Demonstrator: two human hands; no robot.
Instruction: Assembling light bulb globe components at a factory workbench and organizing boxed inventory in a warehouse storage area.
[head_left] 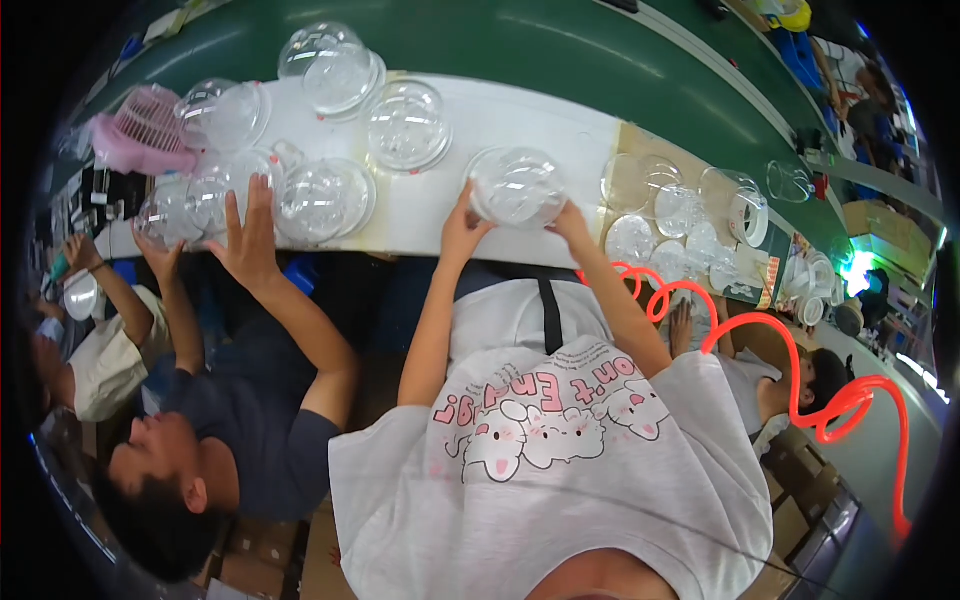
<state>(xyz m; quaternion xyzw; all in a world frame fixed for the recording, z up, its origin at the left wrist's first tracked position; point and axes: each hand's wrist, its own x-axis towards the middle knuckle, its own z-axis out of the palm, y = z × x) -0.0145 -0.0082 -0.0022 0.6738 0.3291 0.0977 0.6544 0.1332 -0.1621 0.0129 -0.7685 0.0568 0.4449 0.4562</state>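
Just above the near edge of the white work surface, I hold a clear plastic dome from both sides. My left hand grips its left rim, fingers partly hidden behind it. On the opposite side, my right hand is closed at the lower right edge. Light glints off the round shell, and a wider clear rim shows at its left. Another clear dome rests on the surface to the left. Several clear round pieces lie to the right of my right hand.
More domes stand at the left, where a co-worker's hands reach among them. A pink plastic basket is beyond. A red coiled hose runs past my right arm. A white ring-shaped part sits at the right.
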